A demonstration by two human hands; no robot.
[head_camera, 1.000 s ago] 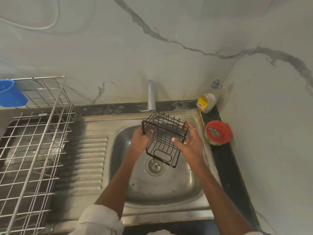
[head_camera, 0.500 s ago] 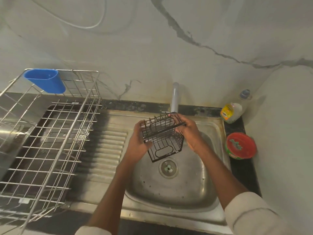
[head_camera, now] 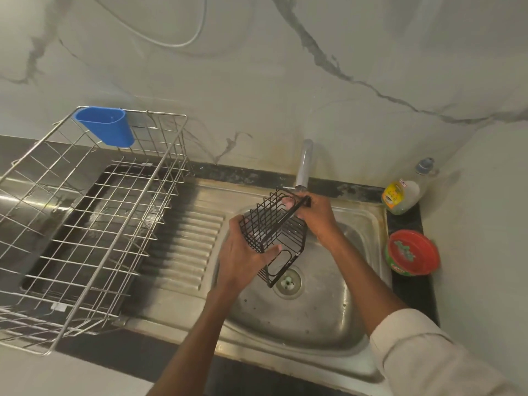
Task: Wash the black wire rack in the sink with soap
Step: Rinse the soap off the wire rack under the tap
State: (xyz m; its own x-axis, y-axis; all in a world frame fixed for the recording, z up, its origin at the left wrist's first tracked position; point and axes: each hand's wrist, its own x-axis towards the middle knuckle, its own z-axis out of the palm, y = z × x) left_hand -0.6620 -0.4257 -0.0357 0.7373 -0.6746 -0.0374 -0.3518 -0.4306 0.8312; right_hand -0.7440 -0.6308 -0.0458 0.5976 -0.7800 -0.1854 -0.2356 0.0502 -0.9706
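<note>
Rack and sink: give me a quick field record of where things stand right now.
rack: black wire rack, held tilted over the sink, below the tap
left hand: grips the rack's left side
right hand: grips its top edge
water: none visible from the tap
soap: bottle and red tub on the counter right of the sink, untouched
left of sink: steel drying rack with blue cup
</note>
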